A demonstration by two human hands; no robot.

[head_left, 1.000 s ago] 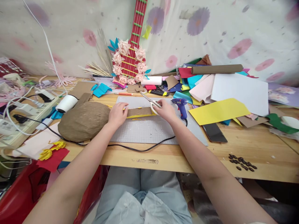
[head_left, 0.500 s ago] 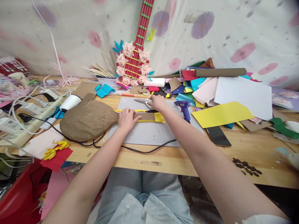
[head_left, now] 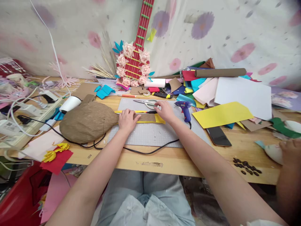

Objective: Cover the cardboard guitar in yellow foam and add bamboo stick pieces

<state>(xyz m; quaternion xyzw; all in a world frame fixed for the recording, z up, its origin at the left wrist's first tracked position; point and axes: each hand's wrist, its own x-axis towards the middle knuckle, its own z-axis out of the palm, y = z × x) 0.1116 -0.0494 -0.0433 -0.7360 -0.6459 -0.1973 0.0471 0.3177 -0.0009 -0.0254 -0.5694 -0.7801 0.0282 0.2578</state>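
Left hand [head_left: 127,120] lies flat, fingers together, pressing on the brown paper strip [head_left: 145,117], which sits over a yellow strip [head_left: 159,119] at the far side of the grey cutting mat [head_left: 150,134]. To the left, the strip meets a big brown crepe-covered shape [head_left: 87,121]. Right hand [head_left: 166,110] hovers at the strip's right end, fingers loosely curled with nothing in them, just near of the scissors [head_left: 146,102] lying closed on the mat. A blue glue gun [head_left: 184,109] stands just right of that hand, its black cord [head_left: 150,151] trailing along the mat's near edge. Further right lie a yellow sheet [head_left: 222,114] and a dark phone [head_left: 218,136]. At the far right edge, another person's hand [head_left: 289,150] touches a pale object.
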